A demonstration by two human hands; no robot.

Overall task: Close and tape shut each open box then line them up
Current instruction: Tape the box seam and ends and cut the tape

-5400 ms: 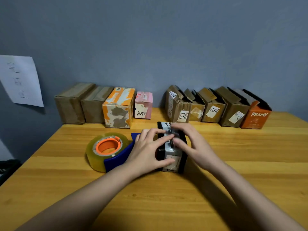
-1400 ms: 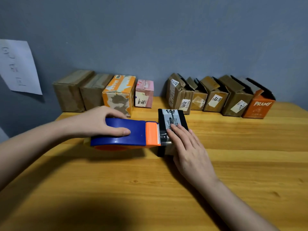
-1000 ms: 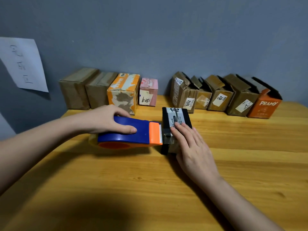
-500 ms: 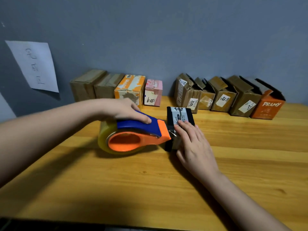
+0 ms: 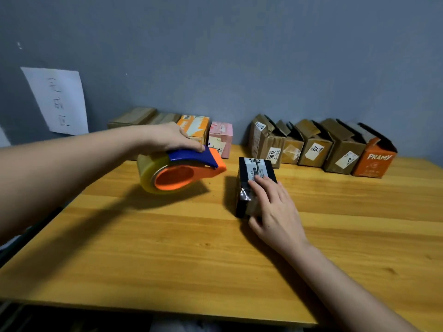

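Small black box [image 5: 254,178] near the middle of the tabletop [image 5: 167,248], tape across its top, crinkled at the near-left edge. Right hand [image 5: 273,207] flat on the box, fingers straight, thumb down at the near end. Left hand [image 5: 172,137] wrapped round the blue handle of the tape dispenser [image 5: 179,173], off at 9 o'clock from the box, not touching.

Probably time to smooth the tape. Best to:
- Press down flat and rub toward the ends.
- Push the crinkled bit down the side.
- Hold the box steady, no sliding.

Closed boxes [image 5: 191,128] at 11 o'clock by the wall, open boxes [image 5: 318,146] at 1 o'clock waiting.
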